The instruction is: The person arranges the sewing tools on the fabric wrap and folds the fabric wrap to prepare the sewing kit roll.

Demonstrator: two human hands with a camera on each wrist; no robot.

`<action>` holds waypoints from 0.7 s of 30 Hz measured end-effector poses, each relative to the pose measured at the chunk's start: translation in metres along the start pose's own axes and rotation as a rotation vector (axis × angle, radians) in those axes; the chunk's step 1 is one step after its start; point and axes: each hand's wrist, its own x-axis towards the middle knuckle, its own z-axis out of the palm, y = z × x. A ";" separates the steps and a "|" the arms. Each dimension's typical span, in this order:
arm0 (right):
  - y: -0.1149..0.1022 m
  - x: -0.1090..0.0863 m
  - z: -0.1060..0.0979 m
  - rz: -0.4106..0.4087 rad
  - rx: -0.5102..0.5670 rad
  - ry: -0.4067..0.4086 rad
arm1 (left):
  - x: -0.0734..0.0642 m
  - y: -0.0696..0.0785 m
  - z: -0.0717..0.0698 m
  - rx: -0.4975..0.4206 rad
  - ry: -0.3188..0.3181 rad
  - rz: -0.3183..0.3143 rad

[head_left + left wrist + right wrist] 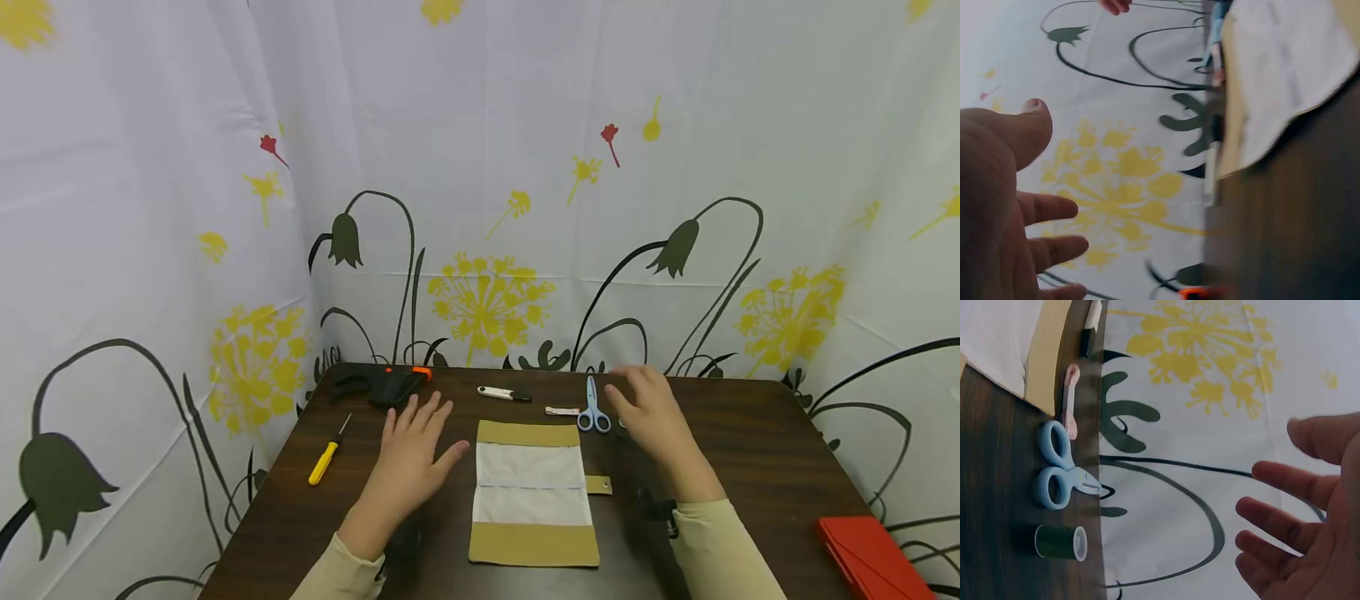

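A tan fabric pouch [533, 483] with a white lining lies spread out flat on the table, its snap strap [598, 485] sticking out to the right. My left hand [408, 458] is held to the left of the pouch, fingers spread and holding nothing. To the right, my right hand [654, 417] hovers with loosely bent fingers, nothing in them. Closest to it are light blue scissors [1063, 469] and a spool of green thread [1060, 542]; the head view shows the spool mostly hidden by this hand. A small pink-and-white bundle [1070, 403] lies beside the scissors.
Behind the pouch lies a slim white tool with a black end [504, 393]. A black tool with orange tips [386, 383] sits at the back left, near a yellow screwdriver [326, 458]. At the right edge is a red case [873, 554]. A patterned curtain [480, 167] hangs behind.
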 end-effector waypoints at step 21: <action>0.001 0.040 0.091 -0.071 -0.287 -0.256 | -0.006 -0.021 0.081 -0.400 -0.281 0.076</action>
